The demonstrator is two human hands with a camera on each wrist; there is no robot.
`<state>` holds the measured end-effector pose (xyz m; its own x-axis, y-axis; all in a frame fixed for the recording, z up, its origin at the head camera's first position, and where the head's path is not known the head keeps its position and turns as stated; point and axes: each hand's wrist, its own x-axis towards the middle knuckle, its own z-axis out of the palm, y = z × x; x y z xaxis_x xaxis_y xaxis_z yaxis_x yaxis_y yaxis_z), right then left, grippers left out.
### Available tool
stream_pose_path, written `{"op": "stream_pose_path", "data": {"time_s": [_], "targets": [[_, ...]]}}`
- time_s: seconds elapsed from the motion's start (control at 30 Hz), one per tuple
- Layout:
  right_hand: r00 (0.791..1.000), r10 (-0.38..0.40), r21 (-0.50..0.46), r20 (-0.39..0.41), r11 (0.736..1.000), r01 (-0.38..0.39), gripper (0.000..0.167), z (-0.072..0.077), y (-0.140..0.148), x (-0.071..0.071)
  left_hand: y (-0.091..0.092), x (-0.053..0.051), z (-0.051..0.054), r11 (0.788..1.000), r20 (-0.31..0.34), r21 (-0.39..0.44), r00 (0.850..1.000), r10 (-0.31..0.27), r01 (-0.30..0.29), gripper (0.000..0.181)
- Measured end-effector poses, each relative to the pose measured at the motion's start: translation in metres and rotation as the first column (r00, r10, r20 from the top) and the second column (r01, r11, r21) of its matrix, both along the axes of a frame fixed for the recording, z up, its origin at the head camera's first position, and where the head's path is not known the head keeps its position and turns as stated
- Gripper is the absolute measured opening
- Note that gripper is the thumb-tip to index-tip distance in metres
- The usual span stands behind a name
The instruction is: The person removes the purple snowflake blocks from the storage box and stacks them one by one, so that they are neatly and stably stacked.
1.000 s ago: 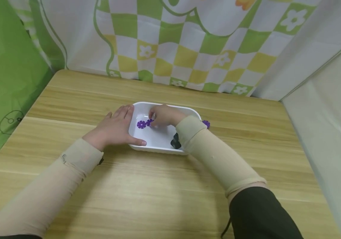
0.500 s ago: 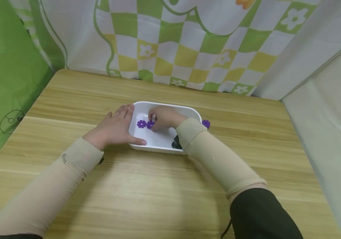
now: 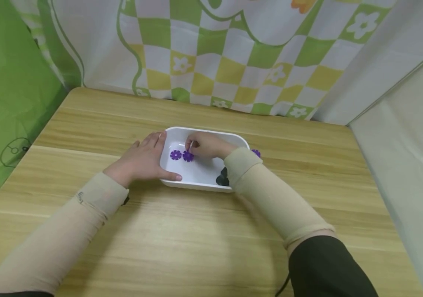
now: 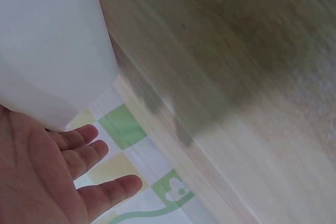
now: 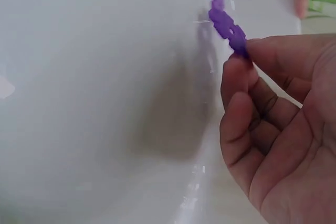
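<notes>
Inside the white tray (image 3: 196,170), my right hand (image 3: 209,144) pinches a purple snowflake disc (image 3: 188,155) between thumb and fingertips. The right wrist view shows that disc (image 5: 228,31) edge-on, its lower end held. A second purple snowflake disc (image 3: 176,155) is just left of it; I cannot tell whether the two are linked. Against the tray's left end, my left hand (image 3: 141,159) rests with its thumb along the near rim. The left wrist view shows the fingers (image 4: 110,192) of this hand extended beside the tray's outer wall (image 4: 52,51).
A glossy black object (image 3: 222,177) sits at the tray's near right, partly hidden by the right sleeve. Beyond the tray's right end lies another purple snowflake disc (image 3: 256,153) on the wooden table (image 3: 182,231). A checkered curtain (image 3: 230,70) hangs at the back.
My right hand has shifted slightly right, and the disc in its fingers shows more fully, a little farther from the left disc. My left hand stays in place.
</notes>
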<state>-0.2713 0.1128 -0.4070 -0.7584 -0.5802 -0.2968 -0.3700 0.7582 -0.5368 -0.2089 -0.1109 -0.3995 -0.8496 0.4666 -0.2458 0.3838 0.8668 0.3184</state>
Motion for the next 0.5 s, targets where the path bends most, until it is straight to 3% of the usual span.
{"op": "stream_pose_path", "data": {"time_s": [0.13, 0.23, 0.37, 0.5], "targets": [[0.993, -0.066, -0.108, 0.1, 0.991, 0.077, 0.014, 0.004, 0.007, -0.002, 0.001, -0.002, -0.001, 1.0, 0.0, 0.002, 1.0, 0.005, -0.005, 0.147], [0.973, -0.113, -0.199, 0.2, 0.968, 0.153, 0.022, 0.009, 0.014, -0.004, 0.001, -0.002, 0.0, 1.0, 0.003, 0.003, 1.0, 0.005, -0.005, 0.147], [0.928, -0.171, -0.304, 0.33, 0.912, 0.276, 0.025, 0.017, 0.023, -0.004, 0.001, -0.001, 0.0, 1.0, 0.015, 0.007, 1.0, 0.003, -0.003, 0.146], [0.889, -0.211, -0.373, 0.406, 0.85, 0.372, 0.023, 0.025, 0.028, -0.002, 0.001, -0.001, -0.001, 1.0, 0.03, 0.012, 1.0, 0.007, -0.007, 0.144]]}}
